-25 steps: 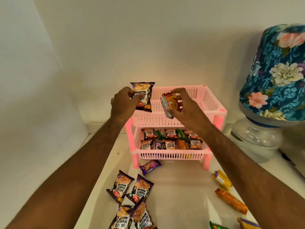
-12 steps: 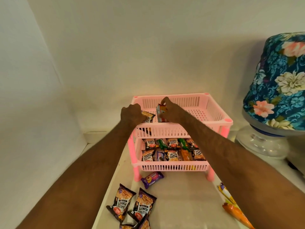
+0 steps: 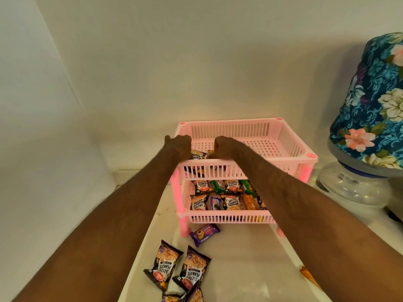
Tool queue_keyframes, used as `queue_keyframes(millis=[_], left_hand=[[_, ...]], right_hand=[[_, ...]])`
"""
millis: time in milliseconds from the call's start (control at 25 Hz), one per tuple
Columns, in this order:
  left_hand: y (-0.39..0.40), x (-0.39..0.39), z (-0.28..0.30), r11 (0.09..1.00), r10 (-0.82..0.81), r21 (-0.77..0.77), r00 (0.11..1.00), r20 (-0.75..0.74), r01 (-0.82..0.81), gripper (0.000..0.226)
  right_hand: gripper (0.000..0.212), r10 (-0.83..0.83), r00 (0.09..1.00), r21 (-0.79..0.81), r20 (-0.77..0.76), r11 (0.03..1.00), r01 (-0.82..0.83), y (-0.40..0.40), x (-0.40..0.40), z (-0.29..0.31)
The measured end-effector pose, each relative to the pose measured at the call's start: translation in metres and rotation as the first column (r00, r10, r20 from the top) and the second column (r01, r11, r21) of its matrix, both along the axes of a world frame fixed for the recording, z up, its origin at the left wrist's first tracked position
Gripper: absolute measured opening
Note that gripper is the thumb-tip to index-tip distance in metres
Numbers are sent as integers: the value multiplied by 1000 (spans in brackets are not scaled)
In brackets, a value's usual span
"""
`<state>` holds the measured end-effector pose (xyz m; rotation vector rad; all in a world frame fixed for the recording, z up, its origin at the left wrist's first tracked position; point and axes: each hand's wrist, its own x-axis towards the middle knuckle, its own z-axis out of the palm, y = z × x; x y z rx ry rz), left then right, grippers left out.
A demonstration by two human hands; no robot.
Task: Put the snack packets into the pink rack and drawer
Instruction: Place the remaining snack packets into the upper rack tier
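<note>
The pink rack (image 3: 290,159) stands against the back wall with two basket tiers. Both my hands reach down into the front left of the top tier. My left hand (image 3: 177,147) grips a black salted peanuts packet (image 3: 198,156) low in the basket. Beside it, my right hand (image 3: 226,147) holds a small orange and silver packet (image 3: 210,153). The fingers of both hands are hidden behind their backs. The lower tier (image 3: 229,219) holds several packets in rows. On the counter lie a purple biscuit packet (image 3: 205,232) and peanut packets (image 3: 166,265).
A water dispenser jar under a blue floral cover (image 3: 370,105) stands right of the rack. An orange packet (image 3: 307,275) lies at the counter's right edge by my right forearm. White walls close in at the left and back.
Both hands have gone forward and down, from above the rack's front rim into the top tier, with the two packets in them. The view has tilted up, so the rack sits lower.
</note>
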<state>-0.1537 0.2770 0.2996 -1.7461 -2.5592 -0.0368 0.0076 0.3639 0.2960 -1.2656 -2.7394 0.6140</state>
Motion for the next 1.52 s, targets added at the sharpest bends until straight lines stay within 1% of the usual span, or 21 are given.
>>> queue_keyframes(millis=[80,120,200,280,320,360,400,440,520,600,680,720,800,880,960,1040,1120,1200,1280,1400,1520], left_hand=[[-1,5,4,998,-39,54,998,-55,42,25],[-1,8,6,998,-46,40,998,-44,48,21],[-3,12,7,998,-39,-44,999,34,41,16],[-7,14,3,998,-17,-63,995,94,23,25],[-9,14,3,999,-8,-52,995,98,13,31],[-12,15,2,999,-6,-34,997,77,9,36],[-16,17,0,1000,-11,-4,999,38,11,38],[-20,19,-2,999,-19,49,1000,-2,20,39],[-34,24,-11,965,-61,254,998,-33,68,36],[-56,31,-28,859,-125,494,991,-53,134,30],[-81,40,-54,743,-142,645,984,-110,179,28],[-92,45,-70,706,-134,685,984,-118,179,27],[-115,54,-106,682,-117,721,991,-60,125,25],[-137,64,-147,729,-116,684,990,80,30,24],[-156,74,-193,819,-96,572,970,222,-50,23],[-173,82,-233,881,-40,453,933,356,-135,24],[-184,86,-262,911,11,350,862,507,-218,27],[-191,89,-281,940,47,229,757,651,-255,32],[-196,90,-292,965,102,103,704,703,-242,40],[-198,92,-301,968,198,-41,650,733,-248,62],[-199,89,-307,958,252,-108,601,758,-266,72]], right_hand=[[56,10,1000,-3,26,1000,-10,2,-2,0],[54,16,1000,-3,26,1000,-16,2,-1,0],[49,27,999,-15,20,1000,-27,3,1,2],[46,34,999,-44,14,998,-34,1,5,4],[44,40,999,-39,7,998,-40,-1,7,5],[42,44,999,-3,-19,999,-44,-5,9,6],[38,45,996,61,-79,997,-40,-9,12,5],[33,47,983,130,-178,991,-24,-15,16,3],[25,93,910,273,-405,962,23,-33,26,-7],[20,204,798,387,-568,921,40,-54,39,-25],[16,273,700,416,-660,909,38,-78,52,-49],[15,266,685,390,-679,920,30,-87,57,-63],[15,213,710,304,-671,953,1,-105,65,-96],[12,180,759,220,-626,974,-49,-119,70,-132],[13,117,798,99,-591,992,-72,-126,74,-172],[19,35,848,-51,-529,996,-73,-133,76,-207],[24,10,897,-127,-442,989,-74,-136,76,-234],[28,27,943,-168,-333,982,-88,-137,73,-255],[38,78,982,-198,-174,974,-112,-138,69,-270],[52,165,986,-214,28,965,-155,-135,60,-285],[61,215,962,-87,165,975,-203,-131,45,-290]])
